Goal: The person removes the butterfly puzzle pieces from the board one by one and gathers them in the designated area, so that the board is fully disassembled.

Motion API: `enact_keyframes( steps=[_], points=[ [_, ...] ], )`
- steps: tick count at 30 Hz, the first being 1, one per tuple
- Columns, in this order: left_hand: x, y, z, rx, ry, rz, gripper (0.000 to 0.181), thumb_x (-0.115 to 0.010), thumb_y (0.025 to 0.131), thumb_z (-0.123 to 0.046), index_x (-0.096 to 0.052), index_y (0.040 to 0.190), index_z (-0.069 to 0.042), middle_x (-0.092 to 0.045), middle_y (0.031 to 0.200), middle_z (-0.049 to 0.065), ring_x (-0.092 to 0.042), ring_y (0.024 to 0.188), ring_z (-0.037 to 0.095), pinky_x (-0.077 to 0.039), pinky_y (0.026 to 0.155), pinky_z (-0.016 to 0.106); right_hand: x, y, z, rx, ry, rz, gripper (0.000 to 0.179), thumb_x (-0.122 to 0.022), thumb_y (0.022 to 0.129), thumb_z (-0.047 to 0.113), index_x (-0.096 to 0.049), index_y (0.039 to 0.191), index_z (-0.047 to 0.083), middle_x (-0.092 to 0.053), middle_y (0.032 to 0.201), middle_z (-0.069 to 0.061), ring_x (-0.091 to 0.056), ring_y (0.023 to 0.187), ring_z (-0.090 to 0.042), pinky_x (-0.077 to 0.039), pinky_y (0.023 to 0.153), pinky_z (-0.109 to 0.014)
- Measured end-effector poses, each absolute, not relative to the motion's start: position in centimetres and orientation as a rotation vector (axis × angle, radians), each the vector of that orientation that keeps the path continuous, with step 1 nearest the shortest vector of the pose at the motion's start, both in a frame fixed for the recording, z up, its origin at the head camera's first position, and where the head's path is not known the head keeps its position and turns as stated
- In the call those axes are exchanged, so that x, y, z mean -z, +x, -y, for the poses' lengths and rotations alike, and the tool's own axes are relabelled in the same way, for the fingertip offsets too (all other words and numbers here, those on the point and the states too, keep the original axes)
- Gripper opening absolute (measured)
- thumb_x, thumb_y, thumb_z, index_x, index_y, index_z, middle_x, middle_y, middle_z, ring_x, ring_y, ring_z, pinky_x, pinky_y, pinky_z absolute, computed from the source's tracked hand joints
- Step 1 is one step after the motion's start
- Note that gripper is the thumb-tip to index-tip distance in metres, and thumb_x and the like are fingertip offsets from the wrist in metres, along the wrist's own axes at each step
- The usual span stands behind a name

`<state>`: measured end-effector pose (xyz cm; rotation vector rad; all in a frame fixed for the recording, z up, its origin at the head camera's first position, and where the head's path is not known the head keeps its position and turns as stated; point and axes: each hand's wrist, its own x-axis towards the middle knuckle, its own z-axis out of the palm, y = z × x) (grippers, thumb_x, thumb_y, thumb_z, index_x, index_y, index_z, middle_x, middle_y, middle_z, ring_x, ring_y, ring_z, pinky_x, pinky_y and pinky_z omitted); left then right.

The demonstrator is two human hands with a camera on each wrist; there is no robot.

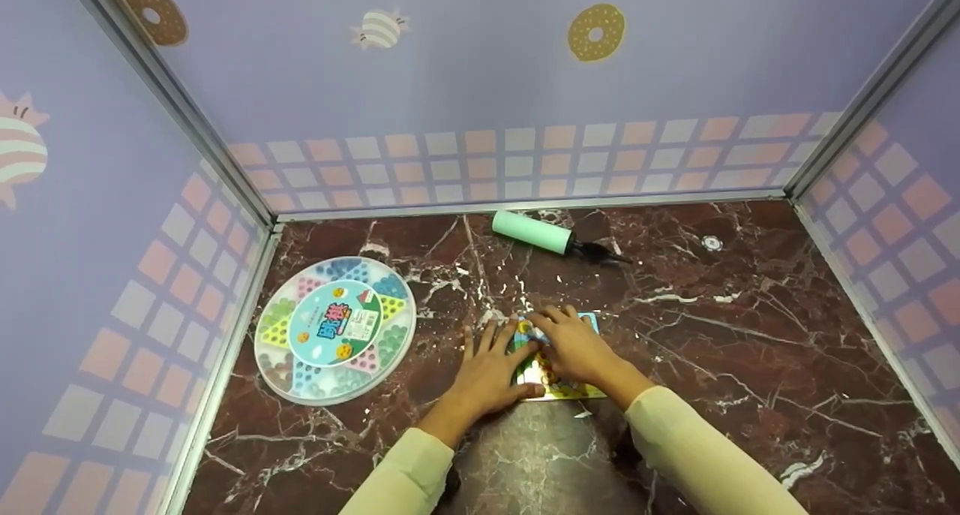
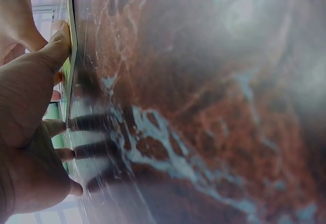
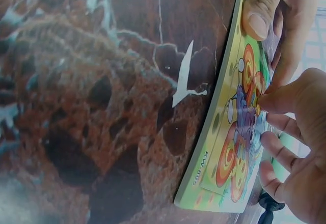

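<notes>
A thin flat board (image 1: pixel 540 372) with bright cartoon pictures lies on the dark marbled surface below both hands; in the right wrist view its printed face (image 3: pixel 219 152) carries the mark KW-005. My left hand (image 1: pixel 484 372) spreads over the board's left side, its thumb (image 3: pixel 256 25) pressing on the edge and other fingertips (image 2: pixel 65 154) resting on the surface beyond. From the right, my right hand (image 1: pixel 581 353) reaches over the board. Its fingers are bent, with thumb and fingertips touching the cartoon picture. That hand covers part of the picture in the head view.
To the left lies a round, clear-cased Chinese checkers set (image 1: pixel 337 323) with coloured marbles. Behind the hands rests a mint-green hand pump (image 1: pixel 532 232) with a black nozzle. A small round disc (image 1: pixel 712 243) sits at the back right. Patterned walls (image 1: pixel 487 87) enclose three sides.
</notes>
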<state>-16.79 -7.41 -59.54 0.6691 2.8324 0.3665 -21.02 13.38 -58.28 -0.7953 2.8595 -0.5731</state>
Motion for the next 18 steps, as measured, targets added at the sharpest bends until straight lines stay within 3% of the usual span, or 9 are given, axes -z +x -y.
enact_keyframes(
  steps=[11,18],
  points=[
    [59.73,-16.95,7.41,-0.413,0.657,-2.843,0.083,-0.064,0.094,-0.079,-0.052,0.161,-0.032,-0.027,0.185,0.011,-0.016,0.172,0.046,-0.009,0.133,0.081,58.23,-21.22,-13.12,0.651,-0.745,-2.825,0.061,-0.072,0.108,0.02,-0.051,0.166,0.016,-0.05,0.165,-0.029,-0.044,0.149,-0.067,-0.04,0.111,-0.089],
    [59.82,-16.92,7.39,-0.423,0.636,-2.831,0.092,-0.066,0.093,-0.079,-0.048,0.167,-0.026,-0.025,0.185,0.009,-0.014,0.173,0.045,-0.007,0.132,0.082,58.44,-21.34,-12.94,0.689,-0.769,-2.844,0.061,-0.075,0.106,0.02,-0.054,0.164,0.019,-0.054,0.162,-0.024,-0.052,0.144,-0.059,-0.045,0.109,-0.086]
  ],
)
